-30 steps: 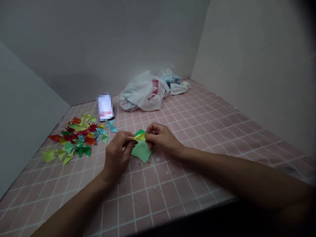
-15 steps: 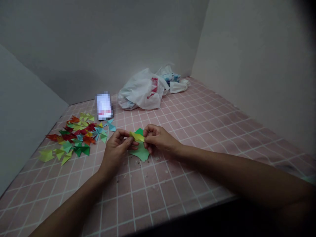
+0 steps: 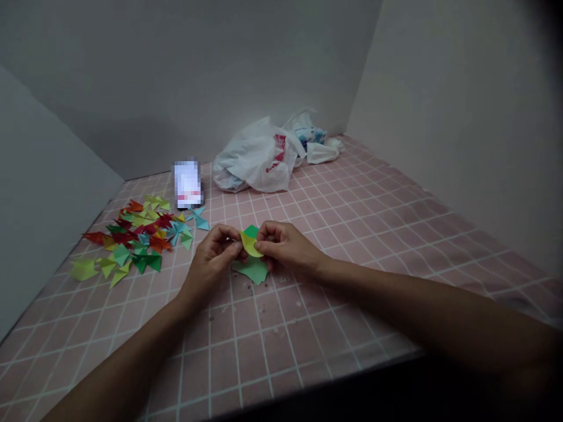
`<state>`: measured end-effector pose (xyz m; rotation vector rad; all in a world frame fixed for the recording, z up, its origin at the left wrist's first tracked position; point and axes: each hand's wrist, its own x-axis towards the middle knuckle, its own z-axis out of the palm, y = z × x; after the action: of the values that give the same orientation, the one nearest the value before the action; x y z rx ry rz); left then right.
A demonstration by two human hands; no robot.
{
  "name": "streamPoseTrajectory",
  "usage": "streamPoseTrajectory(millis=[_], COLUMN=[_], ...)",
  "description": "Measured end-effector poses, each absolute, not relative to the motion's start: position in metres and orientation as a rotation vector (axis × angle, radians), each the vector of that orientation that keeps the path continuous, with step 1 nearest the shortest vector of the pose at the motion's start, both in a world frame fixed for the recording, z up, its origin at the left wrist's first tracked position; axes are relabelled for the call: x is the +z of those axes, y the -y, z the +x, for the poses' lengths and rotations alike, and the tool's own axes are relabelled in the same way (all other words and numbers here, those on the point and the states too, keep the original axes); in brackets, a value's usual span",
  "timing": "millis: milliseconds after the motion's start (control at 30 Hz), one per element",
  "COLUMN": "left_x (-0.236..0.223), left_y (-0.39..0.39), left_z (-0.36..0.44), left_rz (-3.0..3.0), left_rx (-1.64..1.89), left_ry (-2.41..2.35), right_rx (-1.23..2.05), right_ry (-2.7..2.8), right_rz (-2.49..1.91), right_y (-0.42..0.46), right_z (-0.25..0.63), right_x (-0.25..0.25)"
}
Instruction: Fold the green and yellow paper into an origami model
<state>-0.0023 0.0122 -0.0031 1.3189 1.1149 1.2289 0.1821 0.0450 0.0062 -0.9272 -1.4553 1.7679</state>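
A small piece of yellow paper (image 3: 250,243) is pinched between my two hands, its surface bent into a curve. My left hand (image 3: 219,251) grips its left side with thumb and fingers. My right hand (image 3: 284,245) closes on its right edge. Beneath them on the table lie green paper sheets (image 3: 253,270), partly covered by the yellow paper and my fingers. To the left spreads a pile of folded paper pieces (image 3: 143,228) in red, orange, yellow, green and blue.
A lit phone (image 3: 188,183), its screen blurred, stands behind the folded pieces. A white plastic bag (image 3: 259,155) and a blue-patterned packet (image 3: 313,136) sit by the back wall. The pink checked tablecloth (image 3: 352,234) has small specks near my hands.
The yellow paper has turned from a flat, narrow strip to a steeper, wider, curved shape. My hands have drawn slightly closer together. The whole view has shifted a little.
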Motion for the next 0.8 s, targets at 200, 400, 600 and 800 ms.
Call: streamPoseTrajectory(millis=[200,400,600,800], left_x=[-0.0045,-0.0046,-0.0014,0.0005], left_y=[-0.0137,-0.0140,-0.0110,-0.0098], left_z=[-0.0009,-0.0003,0.0012,0.0021], left_rz=[1.278,1.334,1.351,1.342], left_rx=[1.220,1.235,1.247,1.260], left_ry=[-1.126,-1.138,-1.158,-1.155], right_rx=[1.788,1.771,1.837,1.958], right_ry=[1.441,1.487,1.443,1.383], right_rz=[-0.896,-0.876,-0.785,-0.730], right_y=[-0.0449,-0.0422,-0.0448,-0.0479], right_z=[0.1823,0.1819,0.1832,0.1843], right_x=[0.0043,0.0044,0.0018,-0.0022])
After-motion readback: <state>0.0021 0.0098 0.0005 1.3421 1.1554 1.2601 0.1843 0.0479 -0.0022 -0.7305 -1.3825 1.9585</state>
